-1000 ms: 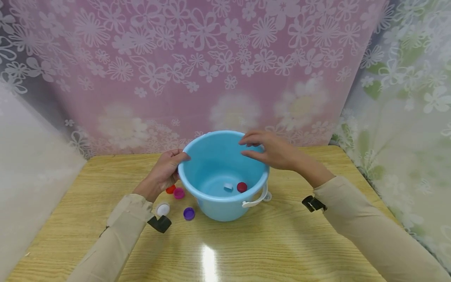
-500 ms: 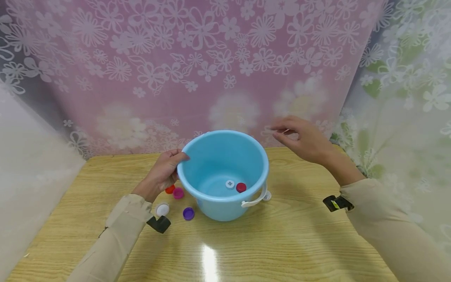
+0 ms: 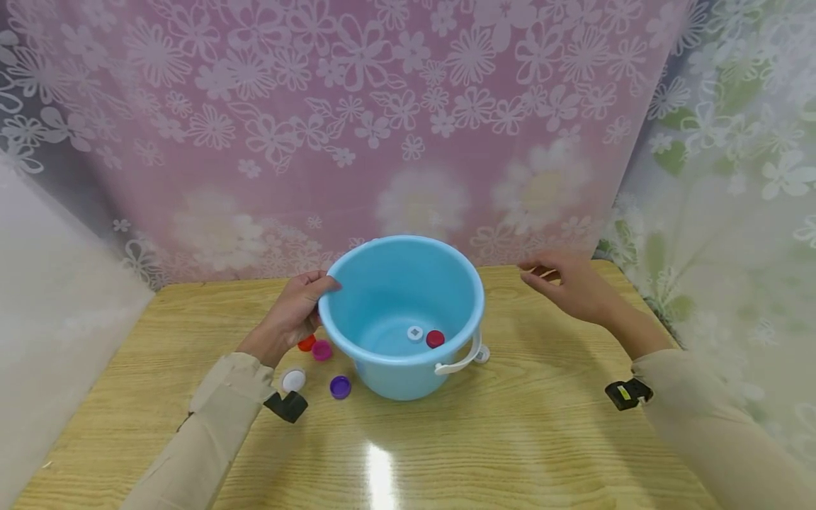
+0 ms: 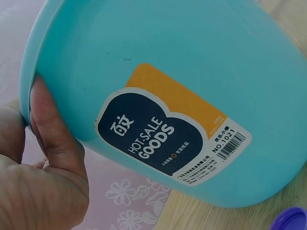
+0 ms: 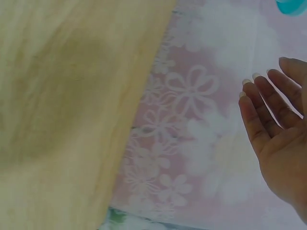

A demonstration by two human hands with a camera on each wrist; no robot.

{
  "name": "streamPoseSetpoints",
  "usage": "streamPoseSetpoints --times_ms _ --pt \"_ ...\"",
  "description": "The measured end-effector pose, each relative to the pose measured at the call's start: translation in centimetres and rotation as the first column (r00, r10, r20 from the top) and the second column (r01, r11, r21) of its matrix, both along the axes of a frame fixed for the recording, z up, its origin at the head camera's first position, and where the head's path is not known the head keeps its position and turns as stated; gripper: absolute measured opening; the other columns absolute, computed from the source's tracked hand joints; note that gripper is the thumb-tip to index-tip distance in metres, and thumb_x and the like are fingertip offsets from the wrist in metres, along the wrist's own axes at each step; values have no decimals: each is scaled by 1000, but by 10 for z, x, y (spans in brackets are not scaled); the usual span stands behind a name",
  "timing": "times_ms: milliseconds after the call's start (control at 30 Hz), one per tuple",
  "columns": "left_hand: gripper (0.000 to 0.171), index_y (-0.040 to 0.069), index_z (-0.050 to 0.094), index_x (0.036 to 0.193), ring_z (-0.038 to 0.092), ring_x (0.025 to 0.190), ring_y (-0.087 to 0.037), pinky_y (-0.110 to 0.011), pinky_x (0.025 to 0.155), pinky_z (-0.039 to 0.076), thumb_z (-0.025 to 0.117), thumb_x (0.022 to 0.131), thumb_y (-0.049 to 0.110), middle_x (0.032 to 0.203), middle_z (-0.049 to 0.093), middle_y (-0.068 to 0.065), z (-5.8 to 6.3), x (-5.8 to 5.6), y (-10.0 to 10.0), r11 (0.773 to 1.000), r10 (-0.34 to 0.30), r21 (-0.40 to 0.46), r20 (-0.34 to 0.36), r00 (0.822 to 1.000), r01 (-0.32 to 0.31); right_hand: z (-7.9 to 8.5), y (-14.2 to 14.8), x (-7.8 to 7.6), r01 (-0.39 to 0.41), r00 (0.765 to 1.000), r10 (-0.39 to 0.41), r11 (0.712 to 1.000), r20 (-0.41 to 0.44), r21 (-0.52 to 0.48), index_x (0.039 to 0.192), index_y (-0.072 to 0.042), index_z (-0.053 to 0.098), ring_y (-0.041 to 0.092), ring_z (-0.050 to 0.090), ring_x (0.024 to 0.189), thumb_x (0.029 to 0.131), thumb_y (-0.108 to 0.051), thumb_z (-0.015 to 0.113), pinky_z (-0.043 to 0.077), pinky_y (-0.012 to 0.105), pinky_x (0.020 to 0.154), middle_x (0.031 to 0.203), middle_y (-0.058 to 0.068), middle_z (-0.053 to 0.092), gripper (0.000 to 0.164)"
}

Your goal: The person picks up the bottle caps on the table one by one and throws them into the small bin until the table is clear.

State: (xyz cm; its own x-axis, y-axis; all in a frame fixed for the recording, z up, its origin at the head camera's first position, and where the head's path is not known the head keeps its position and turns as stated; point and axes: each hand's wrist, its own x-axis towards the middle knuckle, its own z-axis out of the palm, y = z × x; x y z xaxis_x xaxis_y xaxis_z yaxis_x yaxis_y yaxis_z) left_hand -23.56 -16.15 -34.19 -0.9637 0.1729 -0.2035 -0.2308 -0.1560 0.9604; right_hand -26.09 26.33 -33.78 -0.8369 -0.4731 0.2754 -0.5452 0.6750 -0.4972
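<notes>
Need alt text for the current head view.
A person's left hand grips a blue bucket by its rim, with a white cap and a red cap inside. The right hand hovers empty to the right; more caps lie on the table.

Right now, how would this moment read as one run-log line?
left hand: grips blue bucket rim | right hand: empty, off bucket | inside bucket: red cap, white cap
</notes>
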Motion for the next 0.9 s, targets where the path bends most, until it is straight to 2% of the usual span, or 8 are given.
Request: streamPoseSetpoints --times_ms 300,467,600,733,900 --pt "10 0 50 96 68 63 -18 -28 55 56 55 89 5 76 63 -8 0 1 -1 1000 4 9 3 1000 -4 -51 -3 7 -56 986 48 997 159 45 125 -2 58 26 60 102 97 -28 56 51 44 85 121 16 59 38" --pt "11 -1 49 97 68 61 -18 -27 55 56 54 89 5 76 63 -8 1 2 -1 1000 3 10 4 1000 -3 -70 -13 11 -80 963 69 996 261 29 130 0 53 28 57 105 95 -30 60 49 46 87 125 16 55 46" --pt "14 -2 48 101 66 58 -16 -24 53 55 54 90 6 76 62 -8 0 1 -1 1000 -3 2 5 1000 3 -81 -22 14 -104 942 93 994 324 16 130 -4 54 28 56 106 92 -30 64 49 44 88 127 13 54 47" --pt "14 -2 48 100 61 51 -13 -21 48 52 53 90 5 73 61 -8 1 1 1 1000 -3 4 1 1000 3 -90 -31 17 -138 935 121 990 335 27 124 -10 57 25 56 104 88 -28 70 51 40 85 120 7 57 42" --pt "11 -1 49 98 61 50 -13 -20 46 51 53 90 5 71 60 -8 1 1 1 1000 1 5 -5 1000 -1 -96 -41 20 -186 934 165 982 316 37 118 -17 61 19 58 97 85 -22 73 53 35 81 107 -3 58 35"
